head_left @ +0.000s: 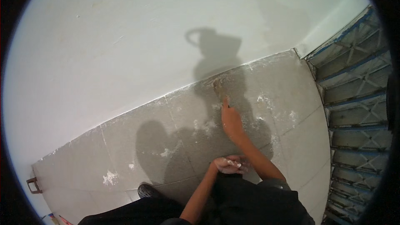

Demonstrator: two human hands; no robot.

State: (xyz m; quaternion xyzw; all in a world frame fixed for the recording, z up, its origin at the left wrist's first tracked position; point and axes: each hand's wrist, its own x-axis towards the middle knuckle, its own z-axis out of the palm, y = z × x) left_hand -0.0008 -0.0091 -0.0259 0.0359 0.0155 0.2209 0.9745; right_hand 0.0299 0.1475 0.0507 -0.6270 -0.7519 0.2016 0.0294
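Observation:
My right hand (231,121) is shut on a scraper (218,88), its flat blade down on the grey tiled floor (291,150) near the base of the white wall (116,46). The index finger lies along the handle. My left hand (228,165) rests at my lap, below and left of the right hand, its fingers loosely extended and marked with white residue. White smears and crumbs (110,178) are scattered over the tiles, and my shadow falls across floor and wall.
A metal folding gate (360,116) with blue-edged slats runs along the right side. At the far left is a small brown frame-like object (34,185) by the wall. My dark shoe (146,191) is at the lower middle, beside my dark-clothed legs.

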